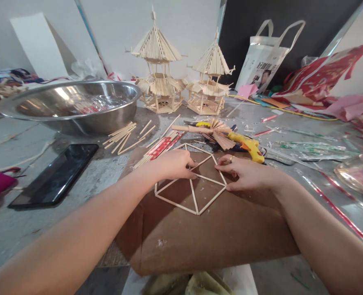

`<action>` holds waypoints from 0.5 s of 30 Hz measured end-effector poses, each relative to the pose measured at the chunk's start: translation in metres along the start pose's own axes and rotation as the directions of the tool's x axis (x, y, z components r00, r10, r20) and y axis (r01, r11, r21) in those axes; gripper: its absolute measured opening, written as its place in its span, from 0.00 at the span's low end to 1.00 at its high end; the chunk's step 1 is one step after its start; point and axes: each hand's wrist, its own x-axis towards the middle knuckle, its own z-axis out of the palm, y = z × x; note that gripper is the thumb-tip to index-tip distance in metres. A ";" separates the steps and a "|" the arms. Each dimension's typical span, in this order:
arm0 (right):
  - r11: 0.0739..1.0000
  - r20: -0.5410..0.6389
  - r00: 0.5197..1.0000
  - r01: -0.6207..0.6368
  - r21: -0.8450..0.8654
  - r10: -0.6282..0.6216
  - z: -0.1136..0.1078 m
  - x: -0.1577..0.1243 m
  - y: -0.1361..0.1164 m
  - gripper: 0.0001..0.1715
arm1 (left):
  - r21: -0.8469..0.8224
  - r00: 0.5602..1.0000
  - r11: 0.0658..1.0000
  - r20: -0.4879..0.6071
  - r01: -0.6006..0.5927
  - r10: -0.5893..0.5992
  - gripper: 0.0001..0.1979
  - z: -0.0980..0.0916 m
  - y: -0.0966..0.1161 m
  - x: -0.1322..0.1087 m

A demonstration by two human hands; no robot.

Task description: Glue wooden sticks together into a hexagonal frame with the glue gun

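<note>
A hexagonal frame of thin wooden sticks (176, 204), with spokes meeting near its middle, lies on a brown cardboard sheet (218, 241). My left hand (176, 162) reaches over the frame's left side, fingers curled and closed on sticks near the hub, hiding part of it. At the right edge, my right hand (245, 172) grips the outer stick, thumb near one corner and fingertips higher up. Just beyond my left hand lie wooden sticks in red-and-white wrappers (163, 147). A yellow glue gun (250, 147) rests behind my right hand.
Two stick-built pavilions (157, 88) stand at the back, beside a steel basin (107, 119). Loose sticks (120, 137) and a black phone (57, 174) lie to the left. Plastic wrappers (313, 143) and a white bag (261, 61) are on the right.
</note>
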 end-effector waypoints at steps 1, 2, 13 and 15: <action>1.000 0.003 1.000 -0.003 0.000 0.003 0.000 0.000 0.000 0.33 | 0.002 1.000 1.000 0.001 -0.001 0.001 0.19 0.000 0.000 0.000; 1.000 0.005 1.000 -0.006 0.001 0.006 0.000 0.000 -0.001 0.33 | 0.006 1.000 1.000 0.003 -0.001 0.001 0.19 0.000 0.001 0.000; 1.000 0.016 1.000 -0.019 0.017 0.019 -0.001 0.000 -0.001 0.34 | -0.028 0.991 0.993 -0.055 0.118 -0.119 0.21 -0.022 -0.011 -0.009; 0.999 0.013 1.000 -0.016 0.029 0.015 0.000 0.000 0.000 0.34 | -0.027 0.987 0.990 -0.073 0.141 -0.142 0.19 -0.025 -0.014 -0.011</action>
